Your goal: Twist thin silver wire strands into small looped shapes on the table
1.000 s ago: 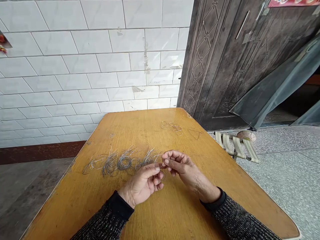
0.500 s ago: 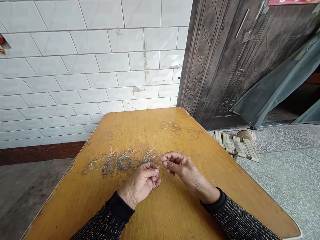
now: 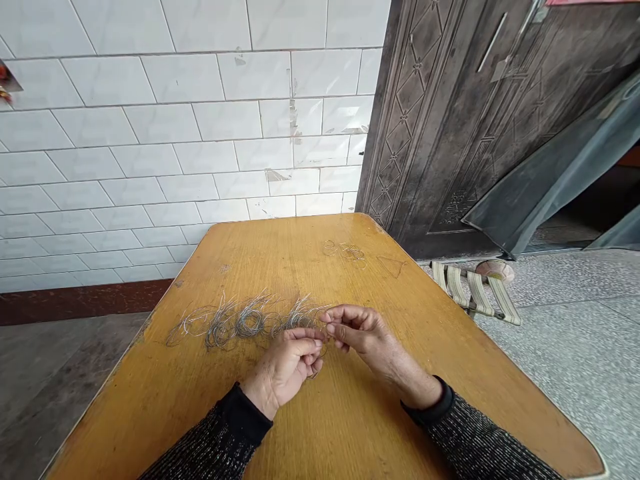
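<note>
So the main thing here is a super thin wire, up at the fingertips over the near half of the worktop, with a bit of a loop showing under the left hand. That hand has it pinched between thumb and fingers, the other fingers loosely curled. The right hand is just beside it, thumb and forefinger closed on the wire too, though the strand is so fine it's hard to trace between the two. Right behind the left hand is a bundle of wire, partly hidden by the fingers, and going left from there you get a neat round grey coil, a messier tangle and a looser, spread-out one, all pretty much in a row. Farther back on the right there are some skinny loops lying flat, plus a bent brownish strand near the edge. Both arms are in dark flecked sleeves with black cuffs. Past the far end there's a white tiled wall, a dark carved door and a greyish curtain, and a strappy striped stool sits on the speckled floor off to the right
</note>
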Motion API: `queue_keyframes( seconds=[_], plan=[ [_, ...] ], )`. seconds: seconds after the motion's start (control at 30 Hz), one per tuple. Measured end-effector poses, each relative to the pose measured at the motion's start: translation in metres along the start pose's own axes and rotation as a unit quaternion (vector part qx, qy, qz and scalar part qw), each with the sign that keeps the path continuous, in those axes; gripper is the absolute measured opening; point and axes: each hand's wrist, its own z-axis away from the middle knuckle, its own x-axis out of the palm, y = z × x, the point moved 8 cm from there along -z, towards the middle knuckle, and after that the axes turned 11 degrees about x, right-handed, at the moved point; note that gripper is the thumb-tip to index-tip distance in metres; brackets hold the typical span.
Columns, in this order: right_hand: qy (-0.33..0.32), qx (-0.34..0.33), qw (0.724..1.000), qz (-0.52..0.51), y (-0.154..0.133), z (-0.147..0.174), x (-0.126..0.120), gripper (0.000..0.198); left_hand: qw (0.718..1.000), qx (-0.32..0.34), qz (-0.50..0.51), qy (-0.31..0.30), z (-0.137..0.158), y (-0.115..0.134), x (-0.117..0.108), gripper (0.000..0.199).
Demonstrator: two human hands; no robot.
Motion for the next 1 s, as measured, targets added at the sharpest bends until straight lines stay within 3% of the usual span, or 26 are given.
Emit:
queue_keyframes(
  seconds=[0.23, 0.67, 1.0],
  plan=[
    [-0.007, 0.004, 1.000, -0.003, 0.003, -0.003, 0.000, 0.023, 1.000, -0.010, 0.019, -0.004, 0.000, -0.003, -0.002, 0.008],
    [-0.004, 0.017, 0.999, -0.038, 0.002, -0.004, -0.008, 0.025, 0.995, 0.015, 0.014, -0.095, 0.002, 0.008, 0.007, 0.015],
    [-0.021, 0.016, 0.999, -0.043, 0.004, -0.005, -0.007, 0.024, 0.993, -0.025, 0.082, -0.078, 0.001, 0.003, 0.008, 0.011]
  ],
)
